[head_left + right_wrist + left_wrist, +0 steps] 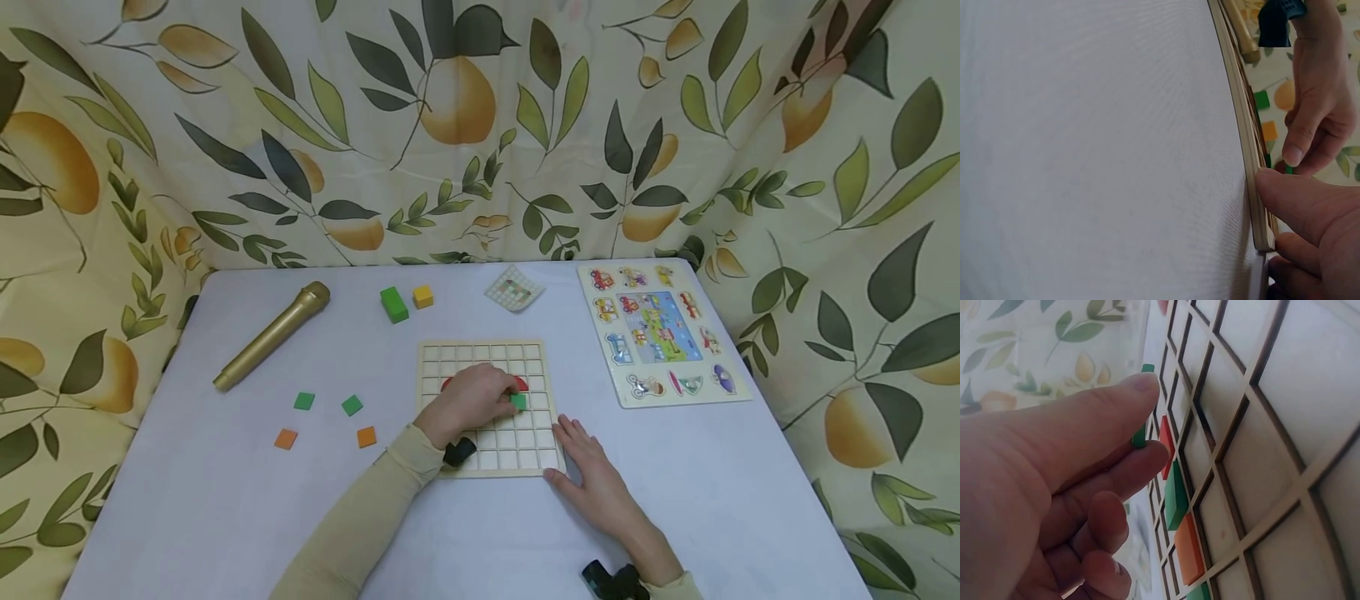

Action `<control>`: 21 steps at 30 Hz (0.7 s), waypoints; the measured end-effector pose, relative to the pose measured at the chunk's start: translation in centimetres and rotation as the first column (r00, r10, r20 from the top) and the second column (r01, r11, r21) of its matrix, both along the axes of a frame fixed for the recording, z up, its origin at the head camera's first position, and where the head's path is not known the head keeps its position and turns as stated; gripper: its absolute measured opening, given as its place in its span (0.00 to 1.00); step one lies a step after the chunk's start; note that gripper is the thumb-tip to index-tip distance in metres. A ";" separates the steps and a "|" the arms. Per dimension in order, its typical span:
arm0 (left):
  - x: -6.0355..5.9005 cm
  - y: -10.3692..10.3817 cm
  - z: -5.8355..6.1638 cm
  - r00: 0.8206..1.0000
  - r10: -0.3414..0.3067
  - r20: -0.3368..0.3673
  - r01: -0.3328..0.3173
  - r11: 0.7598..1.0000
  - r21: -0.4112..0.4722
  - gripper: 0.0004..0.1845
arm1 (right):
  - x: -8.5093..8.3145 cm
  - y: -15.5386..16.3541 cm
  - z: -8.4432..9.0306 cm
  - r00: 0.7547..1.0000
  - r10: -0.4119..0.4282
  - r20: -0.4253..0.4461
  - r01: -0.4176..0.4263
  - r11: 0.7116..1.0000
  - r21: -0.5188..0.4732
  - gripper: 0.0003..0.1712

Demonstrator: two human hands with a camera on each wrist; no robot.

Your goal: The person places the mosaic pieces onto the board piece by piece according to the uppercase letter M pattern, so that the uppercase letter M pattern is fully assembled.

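The left hand (pixel 471 402) pinches a green tile (pixel 1140 434) between thumb and forefinger, just above the grid board (pixel 525 450). The right hand (pixel 600 487) lies flat, fingers (pixel 1291 200) straight, thumb against the board's near corner.

Right hand (pixel 1319 234): thumb pressed against near edge of wooden grid board (pixel 1244 125), seen edge-on on white bench (pixel 1097 144). Left hand (pixel 1322 100) above board, fingers curled. Green tile (pixel 1262 100) and orange tile (pixel 1269 130) beyond.
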State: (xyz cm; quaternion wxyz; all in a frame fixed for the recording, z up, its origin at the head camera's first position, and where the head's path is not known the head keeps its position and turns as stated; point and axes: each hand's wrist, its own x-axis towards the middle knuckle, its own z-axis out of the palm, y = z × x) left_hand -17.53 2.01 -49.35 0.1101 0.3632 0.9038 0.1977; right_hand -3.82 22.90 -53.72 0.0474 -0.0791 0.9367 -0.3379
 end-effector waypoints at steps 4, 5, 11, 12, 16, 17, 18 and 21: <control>-0.1 0.3 -0.2 1.000 -0.007 -0.030 0.007 1.000 0.011 0.13 | 0.0 0.0 0.0 1.000 -0.001 0.002 0.001 1.000 0.005 0.42; -0.1 0.4 -0.2 0.999 -0.008 -0.038 0.009 1.000 0.009 0.13 | 0.0 0.0 0.0 1.000 -0.003 0.004 0.003 1.000 0.004 0.42; -0.3 0.7 -0.5 0.999 -0.016 -0.052 0.016 1.000 -0.004 0.12 | 0.0 0.1 -0.1 1.000 -0.002 0.018 0.002 1.000 -0.002 0.42; -0.3 0.7 -0.6 0.998 -0.016 -0.053 0.016 1.000 -0.003 0.13 | 0.0 0.1 -0.1 1.000 0.000 0.018 0.000 1.000 -0.001 0.42; -0.4 1.0 -0.8 0.998 -0.013 -0.054 0.013 1.000 0.002 0.14 | 0.0 0.1 0.0 1.000 -0.001 0.016 0.001 1.000 0.002 0.42; -0.4 1.0 -0.8 0.998 -0.011 -0.055 0.012 1.000 0.003 0.14 | 0.0 0.1 0.0 1.000 -0.002 0.016 0.002 1.000 0.003 0.42; -0.4 1.1 -0.9 0.998 -0.011 -0.058 0.011 1.000 0.003 0.14 | 0.0 0.1 0.0 1.000 -0.002 0.015 0.002 1.000 0.004 0.42; -0.4 1.2 -0.9 0.997 -0.009 -0.071 0.009 1.000 -0.004 0.13 | 0.1 0.1 0.0 1.000 -0.003 0.016 0.003 1.000 0.001 0.42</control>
